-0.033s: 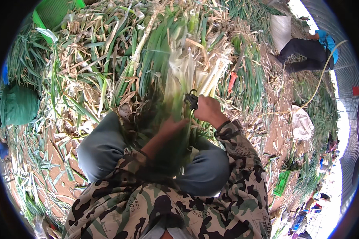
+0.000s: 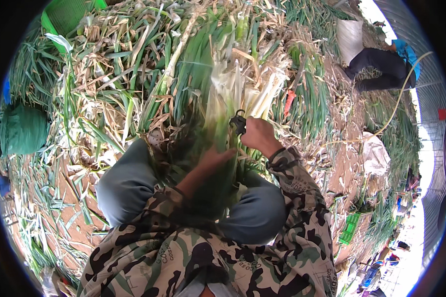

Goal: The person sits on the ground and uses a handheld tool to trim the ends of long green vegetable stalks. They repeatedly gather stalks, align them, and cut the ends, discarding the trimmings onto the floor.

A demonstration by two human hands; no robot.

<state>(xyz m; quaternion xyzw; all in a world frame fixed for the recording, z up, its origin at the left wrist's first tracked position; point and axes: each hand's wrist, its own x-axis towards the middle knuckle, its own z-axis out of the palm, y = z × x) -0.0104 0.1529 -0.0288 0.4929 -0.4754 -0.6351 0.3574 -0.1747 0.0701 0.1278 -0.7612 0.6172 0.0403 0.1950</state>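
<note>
My left hand [image 2: 217,157] is low between my bent knees, its fingers closed round a bunch of green onions [image 2: 217,111]. The bunch is smeared by motion, with pale stalks pointing away from me and green leaves down towards my lap. Just right of the stalks, my right hand [image 2: 259,134] is closed on a small black hand tool [image 2: 239,123] with a curved hook at its top. The tool's head is close beside the stalks; I cannot tell if it touches them. Pale-stalked green onions [image 2: 268,96] lie beyond my right hand.
Loose leaves and dry husks [image 2: 109,104] spread over the ground. A red strip [image 2: 289,103] lies on the onions at right. Green crates [image 2: 67,20] stand far left, and another crate [image 2: 350,227] sits right. A yellow hose [image 2: 395,106] runs past a bending person [image 2: 384,67] and white sacks [image 2: 349,39].
</note>
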